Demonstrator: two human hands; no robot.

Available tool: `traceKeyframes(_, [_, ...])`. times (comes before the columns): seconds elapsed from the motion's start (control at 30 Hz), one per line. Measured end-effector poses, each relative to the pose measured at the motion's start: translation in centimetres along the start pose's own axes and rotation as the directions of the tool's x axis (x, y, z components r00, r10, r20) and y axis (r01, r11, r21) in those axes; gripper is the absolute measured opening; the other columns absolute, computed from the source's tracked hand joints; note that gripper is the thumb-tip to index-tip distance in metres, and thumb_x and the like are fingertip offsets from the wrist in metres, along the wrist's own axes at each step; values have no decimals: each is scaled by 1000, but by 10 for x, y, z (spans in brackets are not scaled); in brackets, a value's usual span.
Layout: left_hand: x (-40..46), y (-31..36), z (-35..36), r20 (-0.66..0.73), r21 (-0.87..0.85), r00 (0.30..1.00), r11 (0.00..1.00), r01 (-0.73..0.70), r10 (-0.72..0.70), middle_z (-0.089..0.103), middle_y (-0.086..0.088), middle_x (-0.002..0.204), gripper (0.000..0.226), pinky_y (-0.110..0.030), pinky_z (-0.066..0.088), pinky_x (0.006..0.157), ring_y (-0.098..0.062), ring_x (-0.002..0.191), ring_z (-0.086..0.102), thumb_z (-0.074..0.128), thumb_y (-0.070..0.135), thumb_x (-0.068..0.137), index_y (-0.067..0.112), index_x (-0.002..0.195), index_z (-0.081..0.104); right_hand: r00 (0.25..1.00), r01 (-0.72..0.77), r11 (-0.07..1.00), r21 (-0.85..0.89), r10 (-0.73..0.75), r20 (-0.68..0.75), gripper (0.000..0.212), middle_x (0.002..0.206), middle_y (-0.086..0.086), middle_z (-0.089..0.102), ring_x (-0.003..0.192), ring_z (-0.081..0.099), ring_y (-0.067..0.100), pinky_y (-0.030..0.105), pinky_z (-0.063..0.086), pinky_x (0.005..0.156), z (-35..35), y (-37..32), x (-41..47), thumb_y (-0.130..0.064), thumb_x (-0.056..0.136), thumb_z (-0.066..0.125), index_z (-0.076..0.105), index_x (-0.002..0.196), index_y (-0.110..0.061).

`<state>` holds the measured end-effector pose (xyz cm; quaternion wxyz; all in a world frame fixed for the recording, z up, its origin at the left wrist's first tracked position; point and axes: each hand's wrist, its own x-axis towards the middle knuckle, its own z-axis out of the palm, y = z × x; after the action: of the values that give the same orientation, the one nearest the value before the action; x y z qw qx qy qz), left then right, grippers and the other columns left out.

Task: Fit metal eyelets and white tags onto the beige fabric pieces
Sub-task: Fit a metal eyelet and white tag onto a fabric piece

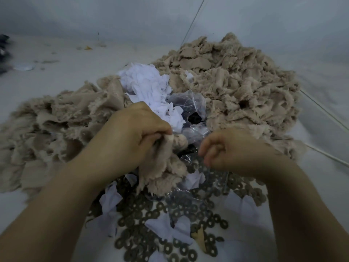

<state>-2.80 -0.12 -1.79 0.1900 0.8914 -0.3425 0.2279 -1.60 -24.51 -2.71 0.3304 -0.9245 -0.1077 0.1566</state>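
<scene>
My left hand [132, 137] grips a bunch of frayed beige fabric pieces [166, 171] that hangs below its fingers. To its right, my right hand [232, 150] hovers with fingers curled; whether it pinches anything is hidden by blur. Below both hands lies a spread of dark metal eyelets [181, 210] with loose white tags [166, 227] scattered among them. A heap of white tags [147, 86] sits behind my left hand. Big beige fabric piles lie at the left [47, 129] and at the right rear [236, 82].
A crumpled clear plastic bag [190, 108] lies between the white tag heap and the right beige pile. All of it rests on a pale grey sheet [66, 59]. Thin white cords [324, 110] run across the sheet at right. Dark objects [3, 52] sit at the far left edge.
</scene>
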Motion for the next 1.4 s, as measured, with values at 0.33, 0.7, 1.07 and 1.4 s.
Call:
traceKeyframes(0.33, [-1,5,16,-69,-142,997,989,36,-46,69,8,86,20,-18,46,79,-12,85,58,62,2,83,10,93,77,992,123,987,-106,-121,22,18,67,-26,68,63,64,-7,10,49,54,18,7,14,-32,75,85,70,65,-36])
traceKeyframes(0.7, [10,11,21,151,-567,981,802,187,-122,68,-5,88,17,-42,51,77,-21,87,65,63,3,71,13,80,74,908,198,801,565,68,-414,20,62,4,73,52,66,7,15,53,51,2,15,15,-6,88,71,73,70,-15])
traceKeyframes(1.07, [11,29,60,-12,-543,969,815,200,-245,64,12,73,16,-23,48,60,-12,65,60,63,6,73,17,78,73,861,350,687,637,31,-507,17,69,7,75,61,72,15,22,56,55,24,2,17,-5,93,65,71,80,-14])
traceKeyframes(1.4, [-2,27,56,27,-584,987,799,142,-155,64,7,75,18,-21,47,65,-8,71,62,62,-2,72,9,79,74,722,440,712,547,81,-687,12,77,3,76,69,73,14,19,57,63,26,8,23,-2,92,66,73,87,-11])
